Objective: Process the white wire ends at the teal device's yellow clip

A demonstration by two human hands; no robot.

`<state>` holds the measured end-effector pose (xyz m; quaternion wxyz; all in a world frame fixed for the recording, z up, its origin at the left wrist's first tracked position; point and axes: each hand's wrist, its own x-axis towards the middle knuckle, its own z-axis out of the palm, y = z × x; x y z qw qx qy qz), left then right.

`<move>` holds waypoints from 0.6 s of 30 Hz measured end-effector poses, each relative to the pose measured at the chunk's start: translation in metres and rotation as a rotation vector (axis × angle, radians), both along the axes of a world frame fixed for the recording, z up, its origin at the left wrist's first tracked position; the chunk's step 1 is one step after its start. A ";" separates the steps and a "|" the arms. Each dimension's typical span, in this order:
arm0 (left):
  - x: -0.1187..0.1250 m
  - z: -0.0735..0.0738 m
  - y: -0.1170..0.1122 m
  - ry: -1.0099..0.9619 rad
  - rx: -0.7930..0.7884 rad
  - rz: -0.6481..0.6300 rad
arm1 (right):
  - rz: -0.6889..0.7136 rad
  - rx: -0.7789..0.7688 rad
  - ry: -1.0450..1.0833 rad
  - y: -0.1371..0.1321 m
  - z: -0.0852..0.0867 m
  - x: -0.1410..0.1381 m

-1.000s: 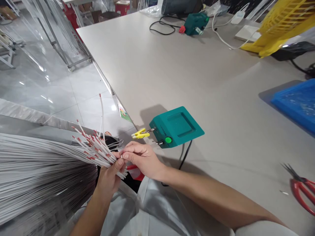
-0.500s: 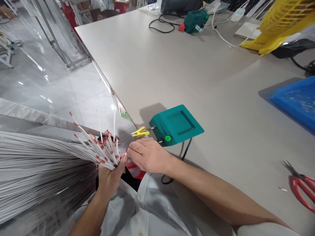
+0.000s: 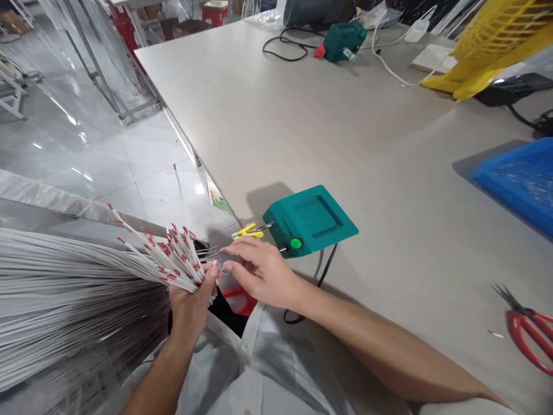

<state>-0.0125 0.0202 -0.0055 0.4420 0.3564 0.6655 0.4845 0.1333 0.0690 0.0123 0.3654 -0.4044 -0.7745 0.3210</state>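
1 grey tabletop (image 3: 389,144) fills the view. Off its near left edge, a bundle of white red-tipped rods (image 3: 86,282) is clenched in the left hand (image 3: 190,305). A green box (image 3: 311,222) sits at that edge. The right hand (image 3: 263,271) reaches the rods' thin leads; whether it pinches them I cannot tell. A yellow clip (image 3: 247,231) juts from the box.
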 end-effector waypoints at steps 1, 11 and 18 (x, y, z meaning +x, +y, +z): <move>0.000 0.000 -0.001 -0.013 0.007 -0.025 | 0.018 -0.030 0.030 0.000 -0.001 -0.002; -0.009 0.005 0.002 0.011 -0.063 -0.302 | 0.189 0.391 -0.438 -0.001 -0.003 0.002; -0.003 0.004 0.002 0.011 -0.049 -0.149 | 0.190 0.610 -0.594 -0.001 -0.001 0.003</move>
